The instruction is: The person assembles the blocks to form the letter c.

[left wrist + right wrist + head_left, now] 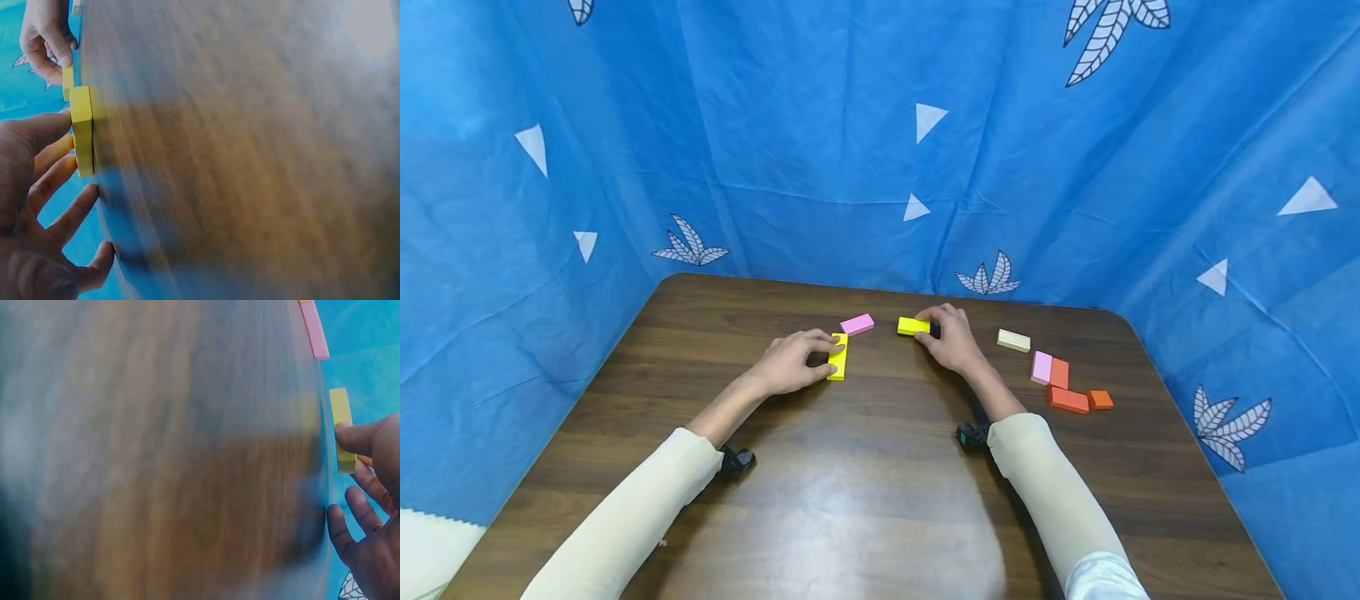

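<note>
My left hand (786,363) has its thumb and fingers around a yellow block (840,360) on the dark wooden table, left of the middle. In the left wrist view that block (82,134) touches the fingertips, while the other fingers are spread. Further right, my right hand (953,340) pinches a second yellow block (912,326) between thumb and fingers. The right wrist view shows this block (342,409) slightly above the tabletop. A pink block (857,324) lies between the hands, close to the first yellow block.
Right of my right hand lie a cream block (1013,340), another pink block (1041,367), two red blocks (1059,372) and an orange block (1101,400). A blue curtain (820,150) hangs around the far and side edges of the table (842,500).
</note>
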Tool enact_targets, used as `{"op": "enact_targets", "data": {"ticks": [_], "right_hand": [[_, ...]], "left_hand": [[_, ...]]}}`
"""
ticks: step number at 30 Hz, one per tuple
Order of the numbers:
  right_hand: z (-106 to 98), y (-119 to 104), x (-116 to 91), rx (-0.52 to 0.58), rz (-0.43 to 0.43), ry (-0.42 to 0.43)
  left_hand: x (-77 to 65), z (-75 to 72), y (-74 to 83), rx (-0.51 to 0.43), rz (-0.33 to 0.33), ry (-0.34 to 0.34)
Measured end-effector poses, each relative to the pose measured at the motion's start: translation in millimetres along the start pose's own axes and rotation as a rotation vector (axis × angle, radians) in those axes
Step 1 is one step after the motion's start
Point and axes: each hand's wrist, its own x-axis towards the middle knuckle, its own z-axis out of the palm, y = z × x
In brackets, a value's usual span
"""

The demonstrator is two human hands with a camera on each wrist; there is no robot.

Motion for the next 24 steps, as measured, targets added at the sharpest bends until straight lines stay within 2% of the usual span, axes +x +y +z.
{"op": "enact_targets", "data": {"ticks": [12, 17, 24], "right_hand": [[3, -3, 4, -0.015, 0.022, -0.002], [6, -7, 5, -0.024, 0.009, -0.001], [11, -14, 10, -0.035, -0.01, -0.003]], "left_hand": [[0.0, 1.1, 0.9, 0.001, 0.007, -0.002], [0.8, 3.7, -0.5, 0.005, 0.018, 0.004], [-0.5, 2.3, 0.5, 0.007, -0.004, 0.001]]}}
